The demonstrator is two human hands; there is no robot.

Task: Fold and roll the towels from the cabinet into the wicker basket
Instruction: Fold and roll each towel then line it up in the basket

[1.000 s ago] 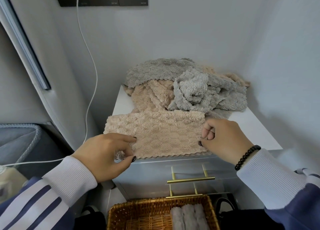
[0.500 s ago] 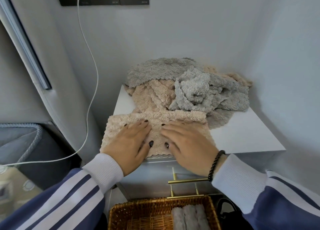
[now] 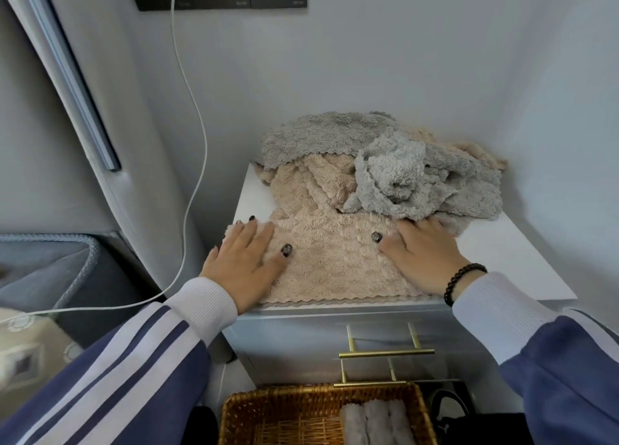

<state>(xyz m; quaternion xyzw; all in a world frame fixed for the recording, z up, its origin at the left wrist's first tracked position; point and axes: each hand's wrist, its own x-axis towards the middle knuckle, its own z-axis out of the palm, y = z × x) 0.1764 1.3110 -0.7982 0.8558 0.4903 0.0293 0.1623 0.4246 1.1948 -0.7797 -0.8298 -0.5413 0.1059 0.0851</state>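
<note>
Beige towel [image 3: 335, 260] lies flat and folded at the front edge of the white cabinet top [image 3: 509, 260]; left hand [image 3: 244, 263] presses its left end, fingers straight and spread, gripping nothing; right hand [image 3: 422, 257] presses the right end the same way, palm down, nothing pinched; hands well apart, bare towel between them.

Judged stage: fold made and being smoothed; rolling of this towel not yet begun.

Behind it, touching its far edge, a loose heap of towels [image 3: 395, 173], grey and beige tangled together; count unclear, several at least; none of these folded.

Wicker basket [image 3: 268, 421] sits low in front of the cabinet, below the brass drawer handles [image 3: 387, 354]; three grey rolled towels [image 3: 371, 426] lie side by side at its right end; the rest of the basket floor shows bare weave.

Estimate: under halfway; three rolls in, one towel mid-process, the heap left to do.

White cable [image 3: 197, 143] hangs from the wall socket to the left, apart from the work.
</note>
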